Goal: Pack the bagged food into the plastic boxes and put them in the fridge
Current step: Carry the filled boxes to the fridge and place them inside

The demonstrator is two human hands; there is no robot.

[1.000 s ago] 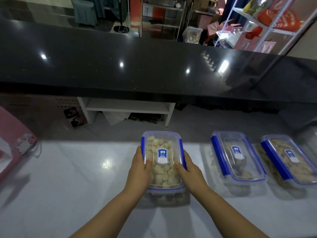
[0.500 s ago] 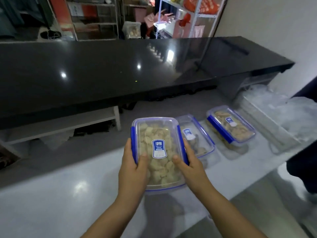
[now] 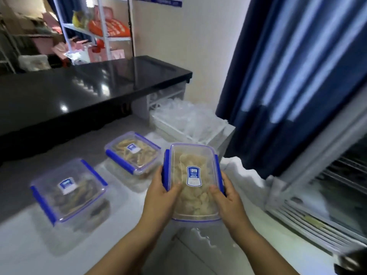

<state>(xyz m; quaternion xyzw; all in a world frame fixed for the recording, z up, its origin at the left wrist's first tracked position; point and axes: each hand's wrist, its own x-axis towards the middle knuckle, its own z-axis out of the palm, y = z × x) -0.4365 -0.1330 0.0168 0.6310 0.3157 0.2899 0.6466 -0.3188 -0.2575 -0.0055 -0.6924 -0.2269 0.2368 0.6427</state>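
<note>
The box (image 3: 193, 181) of pale food is off the counter (image 3: 29, 245), carried roughly level over its near corner, with the fridge (image 3: 327, 185) to the right. The left hand (image 3: 158, 201) grips one long side, thumb laid on the lid and the other fingers curled underneath, mostly hidden; the right hand (image 3: 228, 197) mirrors it on the other side. Both palms press on the blue side clips, so a squeeze could perhaps spring one and loosen the lid. Motion blur hides whether the fridge door is open. If it is shut, one hand would have to let go, and a single grip on a box this wide could slip or tip it, sliding the food to one end. The curtain (image 3: 288, 76) hangs just beside the fridge frame and could catch a corner on a wide swing. The counter's edge lies right under the box, so lowering it early would knock the base. The near box (image 3: 68, 187) and the far box (image 3: 134, 152) sit well to the left, out of the path, and the bin of clear bags (image 3: 188, 120) lies beyond. The gap between counter and fridge looks open, and the wire shelves seem to have room.
</note>
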